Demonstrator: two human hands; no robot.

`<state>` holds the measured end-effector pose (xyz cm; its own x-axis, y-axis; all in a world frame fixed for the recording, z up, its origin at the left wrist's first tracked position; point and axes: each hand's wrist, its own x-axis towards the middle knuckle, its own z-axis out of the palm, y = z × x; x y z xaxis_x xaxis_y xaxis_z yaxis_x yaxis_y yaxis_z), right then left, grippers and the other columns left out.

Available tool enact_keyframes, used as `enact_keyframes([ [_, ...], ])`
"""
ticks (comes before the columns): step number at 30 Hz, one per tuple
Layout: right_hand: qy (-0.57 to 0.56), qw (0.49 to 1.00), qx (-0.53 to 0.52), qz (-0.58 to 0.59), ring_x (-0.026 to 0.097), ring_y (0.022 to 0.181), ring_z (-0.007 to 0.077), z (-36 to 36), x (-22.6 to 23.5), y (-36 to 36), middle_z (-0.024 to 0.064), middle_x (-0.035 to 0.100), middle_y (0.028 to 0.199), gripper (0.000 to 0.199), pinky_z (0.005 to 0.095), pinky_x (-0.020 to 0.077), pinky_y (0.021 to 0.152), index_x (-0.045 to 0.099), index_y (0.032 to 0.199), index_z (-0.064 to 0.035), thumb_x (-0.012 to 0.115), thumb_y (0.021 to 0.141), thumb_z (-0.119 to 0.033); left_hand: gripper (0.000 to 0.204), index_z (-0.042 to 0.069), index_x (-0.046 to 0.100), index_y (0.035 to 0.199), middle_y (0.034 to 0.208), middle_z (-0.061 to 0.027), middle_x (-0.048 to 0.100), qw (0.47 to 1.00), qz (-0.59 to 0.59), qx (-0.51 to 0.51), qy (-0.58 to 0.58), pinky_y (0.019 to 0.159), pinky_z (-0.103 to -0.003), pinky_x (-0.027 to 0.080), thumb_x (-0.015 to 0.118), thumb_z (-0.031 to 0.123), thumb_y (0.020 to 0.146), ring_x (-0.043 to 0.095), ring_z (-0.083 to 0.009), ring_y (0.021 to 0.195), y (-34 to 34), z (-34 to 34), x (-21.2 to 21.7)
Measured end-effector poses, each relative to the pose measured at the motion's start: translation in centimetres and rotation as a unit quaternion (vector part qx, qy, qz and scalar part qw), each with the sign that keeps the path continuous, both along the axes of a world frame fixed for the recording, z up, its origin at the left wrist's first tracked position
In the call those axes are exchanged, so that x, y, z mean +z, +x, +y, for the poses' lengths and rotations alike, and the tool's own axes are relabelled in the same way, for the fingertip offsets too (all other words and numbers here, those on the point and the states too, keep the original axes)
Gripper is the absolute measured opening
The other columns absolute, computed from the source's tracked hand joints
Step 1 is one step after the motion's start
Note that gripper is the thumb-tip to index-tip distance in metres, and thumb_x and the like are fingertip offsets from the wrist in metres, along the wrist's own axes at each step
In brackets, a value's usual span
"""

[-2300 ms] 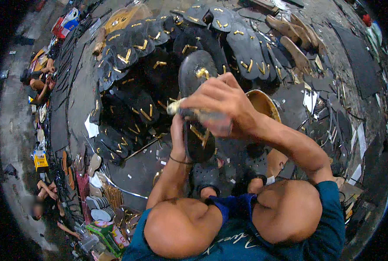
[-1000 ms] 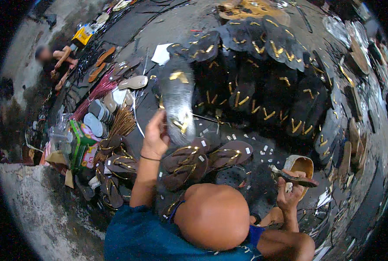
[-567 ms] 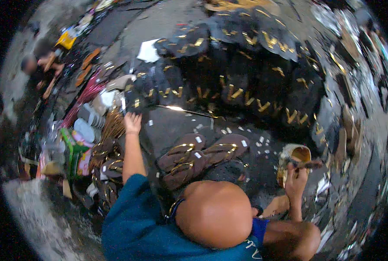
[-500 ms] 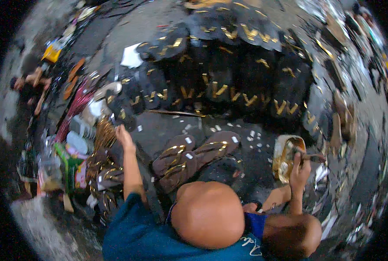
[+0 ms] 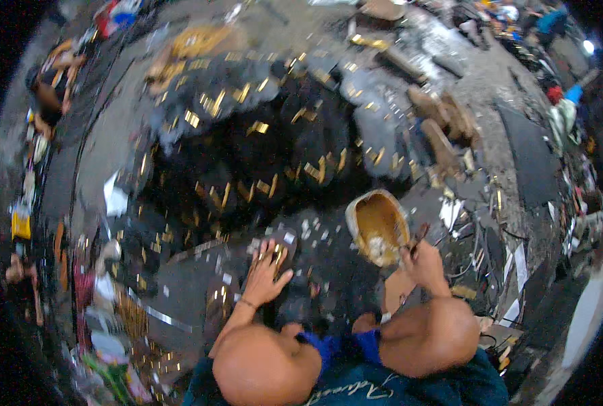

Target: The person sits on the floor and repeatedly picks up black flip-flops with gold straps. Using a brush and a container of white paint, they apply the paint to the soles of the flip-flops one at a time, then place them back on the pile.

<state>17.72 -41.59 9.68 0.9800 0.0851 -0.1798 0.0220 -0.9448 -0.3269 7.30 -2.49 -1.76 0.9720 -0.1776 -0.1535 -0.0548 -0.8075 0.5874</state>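
Note:
My left hand (image 5: 263,280) lies with spread fingers over a brown flip-flop (image 5: 289,241) with gold straps and a small white label. More brown flip-flops beside it are partly covered by the hand and blurred. My right hand (image 5: 426,268) is closed around a short, dark brush-like tool (image 5: 420,234), its far end unclear. That hand is at the near right side of a shallow oval tub (image 5: 351,215). The tub's inside is coated amber, with a whitish lump at its near end.
Rows of dark flip-flops (image 5: 257,139) with gold straps curve across the far side. Small white bits (image 5: 308,227) litter the dark ground before them. Brown pieces (image 5: 443,122) lie far right, scraps (image 5: 515,304) nearer. Coloured packages (image 5: 108,372) are at the near left; another person (image 5: 51,95) is far left.
My view has swung and blurred. My left hand has moved from the left-hand pile onto the brown flip-flops. The right hand still grips its tool, now lower by the tub's near end.

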Motion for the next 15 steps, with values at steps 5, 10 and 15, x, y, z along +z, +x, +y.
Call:
enact_keyframes([
  [5,-0.028,0.979,0.089,0.184,0.066,0.08,0.033,-2.6,2.2,-1.3,0.0186,0.066,0.08,0.029,0.0401,0.0517,0.073,0.062,0.101,0.0007,0.067,0.087,-0.023,0.079,0.018,0.033,0.15,0.161,-0.0143,0.012,0.994,-0.007,-0.09,0.064,0.115,-0.059,0.0,0.055,0.06,0.087,0.004,-0.04,0.147,4.9,-1.1,-0.4],
  [10,0.452,0.883,0.046,0.118,0.062,0.096,0.015,2.1,5.4,3.5,0.0071,0.065,0.1,0.026,0.0333,0.0504,0.084,0.06,0.115,-0.0013,0.065,0.091,-0.01,0.05,0.005,0.044,0.143,0.141,-0.0154,0.05,0.937,-0.044,0.064,-0.342,0.112,-0.041,0.029,0.043,0.03,0.101,0.045,-0.0286,0.133,9.5,-2.4,1.4],
  [15,0.517,0.816,0.203,-0.161,0.062,0.102,0.0189,12.8,9.7,8.0,0.0108,0.064,0.109,0.027,0.0323,0.0493,0.089,0.062,0.109,-0.001,0.07,0.084,-0.001,0.046,0.002,0.054,0.13,0.125,-0.0129,0.061,0.618,0.18,0.184,-0.743,0.096,-0.041,0.05,0.034,0.033,0.102,0.062,-0.0257,0.109,13.5,-5.0,13.6],
])
